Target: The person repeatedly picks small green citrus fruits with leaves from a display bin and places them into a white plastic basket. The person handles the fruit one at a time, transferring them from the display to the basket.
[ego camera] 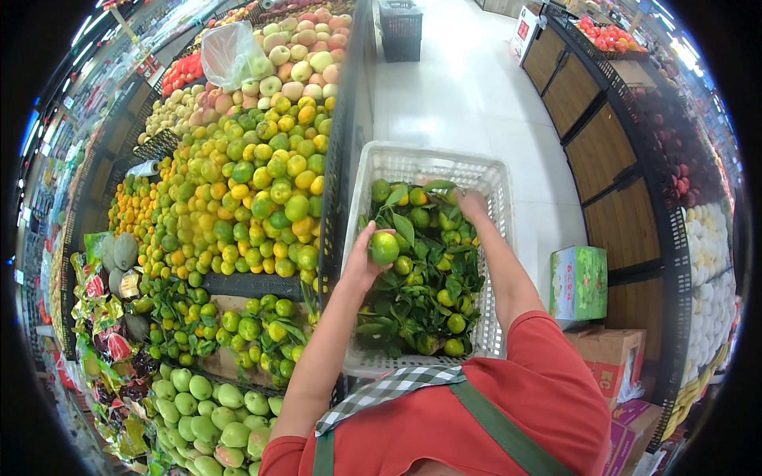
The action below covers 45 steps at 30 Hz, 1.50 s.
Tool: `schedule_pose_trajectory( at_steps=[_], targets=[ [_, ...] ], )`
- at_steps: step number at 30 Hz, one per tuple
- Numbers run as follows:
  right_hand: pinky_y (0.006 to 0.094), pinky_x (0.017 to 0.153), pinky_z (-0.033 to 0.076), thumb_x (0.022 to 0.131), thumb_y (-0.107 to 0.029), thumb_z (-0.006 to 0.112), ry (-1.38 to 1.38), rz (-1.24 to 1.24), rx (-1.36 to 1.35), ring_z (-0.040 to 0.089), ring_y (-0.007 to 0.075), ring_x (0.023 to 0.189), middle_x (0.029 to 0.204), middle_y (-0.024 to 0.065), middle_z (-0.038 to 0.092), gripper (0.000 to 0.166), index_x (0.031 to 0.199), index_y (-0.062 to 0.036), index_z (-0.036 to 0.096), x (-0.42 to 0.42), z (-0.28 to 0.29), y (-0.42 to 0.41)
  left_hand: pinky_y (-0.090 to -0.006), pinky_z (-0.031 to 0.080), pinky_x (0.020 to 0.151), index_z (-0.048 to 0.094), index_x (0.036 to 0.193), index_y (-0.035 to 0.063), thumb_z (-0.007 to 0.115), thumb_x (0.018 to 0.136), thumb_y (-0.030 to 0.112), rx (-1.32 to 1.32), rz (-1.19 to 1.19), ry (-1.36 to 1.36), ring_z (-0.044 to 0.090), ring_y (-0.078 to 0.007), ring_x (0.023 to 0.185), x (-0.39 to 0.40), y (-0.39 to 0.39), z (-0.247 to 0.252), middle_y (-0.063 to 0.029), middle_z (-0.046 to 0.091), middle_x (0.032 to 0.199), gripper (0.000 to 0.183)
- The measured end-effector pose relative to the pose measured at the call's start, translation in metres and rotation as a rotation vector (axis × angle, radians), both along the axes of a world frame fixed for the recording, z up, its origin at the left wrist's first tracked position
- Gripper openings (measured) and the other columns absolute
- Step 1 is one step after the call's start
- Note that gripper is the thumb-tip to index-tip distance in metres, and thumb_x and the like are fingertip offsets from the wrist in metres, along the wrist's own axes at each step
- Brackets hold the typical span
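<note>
A white plastic crate [434, 156] in front of me holds green and yellow mandarins with leaves [456, 323]. Over its left part, my left hand [362, 262] is closed around a large green mandarin [384, 248]. My right hand [471, 206] reaches into the crate's far right area. Its fingertips are beside a green mandarin and leaves, partly hidden, so I cannot tell whether they grip anything. To the left, leafy mandarins [250, 328] lie on cardboard in the display stand, below a broad heap of loose green and orange mandarins [238, 190].
The stand's black edge [333, 178] runs along the crate's left side. Green pears [220, 410] and apples [303, 53] share the stand, with a clear plastic bag [229, 56] on top. To the right stand a green carton [578, 282], cardboard boxes [613, 357] and wooden cabinets [607, 154]. A dark basket [402, 35] stands ahead.
</note>
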State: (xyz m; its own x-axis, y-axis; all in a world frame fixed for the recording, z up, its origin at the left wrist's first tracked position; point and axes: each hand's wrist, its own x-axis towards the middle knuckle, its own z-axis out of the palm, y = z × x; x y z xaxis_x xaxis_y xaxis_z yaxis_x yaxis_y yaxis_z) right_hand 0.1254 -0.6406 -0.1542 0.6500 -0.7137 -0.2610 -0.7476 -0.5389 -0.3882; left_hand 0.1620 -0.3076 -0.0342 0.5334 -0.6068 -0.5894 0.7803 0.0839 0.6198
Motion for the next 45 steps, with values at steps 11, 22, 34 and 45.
schedule_pose_trajectory(
  at_steps=[11,22,34,45],
  targets=[
    [0.0405,0.084,0.049,0.084,-0.038,0.064,-0.453,-0.085,0.044,0.065,0.0317,0.096,0.101,0.011,0.07,0.032,0.099,-0.0093,0.069,0.005,-0.012,0.021,-0.0346,0.053,0.066,0.068,0.091,0.0042,0.054,0.091,0.05,-0.004,0.026,0.027,0.064,-0.0196,0.071,0.006,-0.006,-0.005,-0.0047,0.066,0.08,0.048],
    [0.0335,0.077,0.051,0.094,-0.02,0.057,-0.703,1.047,0.345,0.063,0.0235,0.084,0.087,0.0105,0.064,0.018,0.098,-0.0054,0.066,-0.033,0.13,0.15,-0.035,0.055,0.057,0.06,0.105,0.0085,0.067,0.085,0.024,-0.197,0.092,0.319,0.066,-0.0238,0.069,-0.007,-0.003,0.018,-0.0095,0.067,0.088,0.026],
    [0.047,0.114,0.026,0.07,-0.07,0.067,0.458,0.388,-0.218,0.035,0.0374,0.135,0.137,0.0237,0.047,0.087,0.124,-0.0025,0.058,-0.018,0.026,0.035,-0.0311,0.053,0.056,0.062,0.107,0.009,0.062,0.089,0.031,-0.297,0.209,0.247,0.066,-0.017,0.071,-0.003,-0.006,0.014,-0.0037,0.068,0.093,0.028],
    [0.0507,0.11,0.029,0.064,-0.082,0.06,0.535,0.276,0.061,0.023,0.0406,0.14,0.154,0.0181,0.023,0.097,0.131,-0.0122,0.056,-0.007,0.019,0.005,-0.0348,0.056,0.065,0.063,0.114,0.0098,0.054,0.095,0.039,-0.426,0.17,0.125,0.067,-0.0188,0.09,-0.004,-0.008,0.01,-0.0044,0.068,0.108,0.036]
  ],
)
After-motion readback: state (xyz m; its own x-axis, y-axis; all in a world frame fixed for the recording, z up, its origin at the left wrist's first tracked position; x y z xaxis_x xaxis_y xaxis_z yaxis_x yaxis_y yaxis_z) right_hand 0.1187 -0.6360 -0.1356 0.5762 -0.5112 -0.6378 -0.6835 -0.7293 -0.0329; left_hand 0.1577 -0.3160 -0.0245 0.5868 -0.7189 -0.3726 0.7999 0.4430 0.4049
